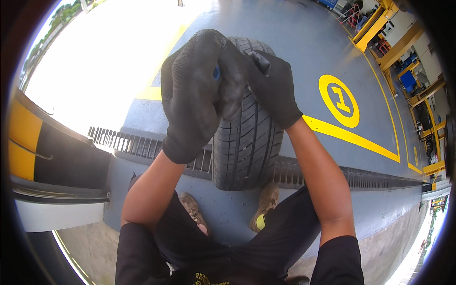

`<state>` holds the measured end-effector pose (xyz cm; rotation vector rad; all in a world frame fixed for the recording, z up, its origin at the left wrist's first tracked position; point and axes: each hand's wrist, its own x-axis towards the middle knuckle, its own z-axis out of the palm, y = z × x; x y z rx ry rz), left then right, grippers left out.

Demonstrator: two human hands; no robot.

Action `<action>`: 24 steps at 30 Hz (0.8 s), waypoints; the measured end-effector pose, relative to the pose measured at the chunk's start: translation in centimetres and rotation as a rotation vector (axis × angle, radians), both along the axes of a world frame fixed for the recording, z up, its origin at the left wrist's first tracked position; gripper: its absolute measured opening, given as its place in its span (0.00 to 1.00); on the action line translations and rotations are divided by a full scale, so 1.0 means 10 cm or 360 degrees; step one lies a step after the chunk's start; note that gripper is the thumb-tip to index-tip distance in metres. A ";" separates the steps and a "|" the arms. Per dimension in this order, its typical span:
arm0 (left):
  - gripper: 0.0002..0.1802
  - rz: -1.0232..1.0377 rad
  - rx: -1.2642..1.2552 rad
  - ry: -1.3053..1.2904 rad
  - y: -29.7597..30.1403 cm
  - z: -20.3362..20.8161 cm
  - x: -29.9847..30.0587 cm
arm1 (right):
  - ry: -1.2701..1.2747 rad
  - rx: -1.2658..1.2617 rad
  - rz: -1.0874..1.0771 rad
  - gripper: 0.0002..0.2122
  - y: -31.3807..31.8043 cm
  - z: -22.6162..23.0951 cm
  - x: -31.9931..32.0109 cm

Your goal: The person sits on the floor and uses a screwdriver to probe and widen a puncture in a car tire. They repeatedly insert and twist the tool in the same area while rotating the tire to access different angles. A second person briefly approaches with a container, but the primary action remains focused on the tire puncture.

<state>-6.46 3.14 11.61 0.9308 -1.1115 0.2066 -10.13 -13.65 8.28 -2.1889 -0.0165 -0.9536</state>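
In front of me a black tyre (247,147) stands upright on its tread between my feet. Close to the camera, above the tyre, my left hand (194,88) in a black work glove is closed. A small blue spot (216,72) shows between its fingers; the rest of what it may hold is hidden. My right hand (274,83), gloved in black too, meets the left one with its fingers bent in a pinch. Whatever lies between its thumb and fingers is too dark to make out.
A slotted drain grate (351,179) crosses the floor beneath the tyre. Yellow lines and a ringed yellow floor marking (339,100) lie to the right. Yellow lift posts (375,28) stand at the far right. A yellow-and-black barrier (35,149) is at the left.
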 end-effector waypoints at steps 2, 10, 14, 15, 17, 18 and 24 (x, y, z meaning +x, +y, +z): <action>0.27 -0.0043 0.0004 0.0028 0.01 0.02 -0.03 | -0.0025 -0.0006 -0.0001 0.17 -0.01 -0.01 0.00; 0.16 -0.0376 0.0109 -0.0281 0.19 -0.23 -0.13 | 0.0104 0.0167 -0.0089 0.18 -0.10 -0.05 0.05; 0.12 -0.0501 0.0077 -0.0332 0.24 -0.37 -0.15 | 0.0115 0.0283 -0.0035 0.17 -0.24 -0.02 -0.01; 0.11 -0.0531 0.0060 -0.0326 0.27 -0.39 -0.14 | 0.0099 0.0291 -0.0007 0.17 -0.26 -0.01 0.01; 0.10 -0.0604 -0.0014 -0.0261 0.26 -0.45 -0.16 | 0.0114 0.0361 0.0023 0.17 -0.32 0.05 0.02; 0.09 -0.0671 -0.0096 -0.0184 0.23 -0.50 -0.18 | 0.0152 0.0436 0.0021 0.17 -0.35 0.05 0.01; 0.13 -0.0215 0.0248 0.0246 0.05 -0.01 -0.31 | 0.0029 0.0808 0.0265 0.16 -0.34 0.00 -0.05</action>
